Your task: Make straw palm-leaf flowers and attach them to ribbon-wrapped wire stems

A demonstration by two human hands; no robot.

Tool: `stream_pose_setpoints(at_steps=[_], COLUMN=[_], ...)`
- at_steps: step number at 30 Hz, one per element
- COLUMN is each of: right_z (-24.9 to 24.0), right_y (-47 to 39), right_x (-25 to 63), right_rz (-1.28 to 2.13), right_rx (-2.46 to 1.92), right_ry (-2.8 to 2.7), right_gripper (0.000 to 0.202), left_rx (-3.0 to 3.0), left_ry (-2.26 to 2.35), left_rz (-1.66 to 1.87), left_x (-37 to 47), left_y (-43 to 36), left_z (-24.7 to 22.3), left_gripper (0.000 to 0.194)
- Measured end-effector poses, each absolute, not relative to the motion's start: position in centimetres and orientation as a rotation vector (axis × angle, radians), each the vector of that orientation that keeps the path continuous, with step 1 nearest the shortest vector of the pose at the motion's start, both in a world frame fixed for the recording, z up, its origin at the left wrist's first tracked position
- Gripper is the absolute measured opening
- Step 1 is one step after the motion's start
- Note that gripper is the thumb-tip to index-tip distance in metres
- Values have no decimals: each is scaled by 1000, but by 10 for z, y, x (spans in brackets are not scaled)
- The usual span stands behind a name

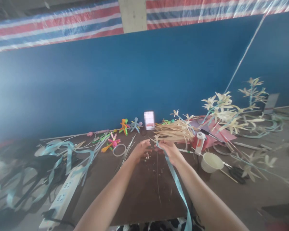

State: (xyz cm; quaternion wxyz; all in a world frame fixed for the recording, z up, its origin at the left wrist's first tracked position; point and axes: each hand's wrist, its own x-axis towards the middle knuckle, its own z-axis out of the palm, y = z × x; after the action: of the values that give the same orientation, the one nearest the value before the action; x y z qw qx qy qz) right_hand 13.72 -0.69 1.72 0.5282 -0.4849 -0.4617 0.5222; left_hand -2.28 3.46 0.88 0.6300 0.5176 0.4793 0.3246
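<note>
My right hand pinches a light-blue ribbon together with a thin stem, over the middle of the table. From the fingers the ribbon runs down past my right forearm to the front edge. The stem hangs almost straight down, and a small pale flower-like tip shows above the grip. To the left, apart from the stem, my left hand hovers with fingers parted and nothing visible in them. Pale scraps lie on the tabletop below.
At right stand a white cup, black-handled scissors and pale flowers. Dried strips lie behind my right hand. Pipe-cleaner figures and a lit phone are by the blue wall. A power strip is at left.
</note>
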Motion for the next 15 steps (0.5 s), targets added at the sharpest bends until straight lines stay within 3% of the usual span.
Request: stream_pose_setpoints(at_steps=[7, 11, 15], right_z=[21, 23, 24], right_y=[-17, -13, -5], right_x=[147, 148, 147], right_rz=[1419, 1400, 1382], right_rx=[-1010, -1024, -1034], right_ry=[-855, -828, -851], right_gripper=[18, 18, 18], left_rx=[2250, 2456, 2281], left_ry=[1480, 1533, 1327], left_rz=[691, 724, 732], left_x=[-46, -51, -49], left_y=[58, 66, 69], left_z=[27, 45, 46], left_gripper=[57, 51, 47])
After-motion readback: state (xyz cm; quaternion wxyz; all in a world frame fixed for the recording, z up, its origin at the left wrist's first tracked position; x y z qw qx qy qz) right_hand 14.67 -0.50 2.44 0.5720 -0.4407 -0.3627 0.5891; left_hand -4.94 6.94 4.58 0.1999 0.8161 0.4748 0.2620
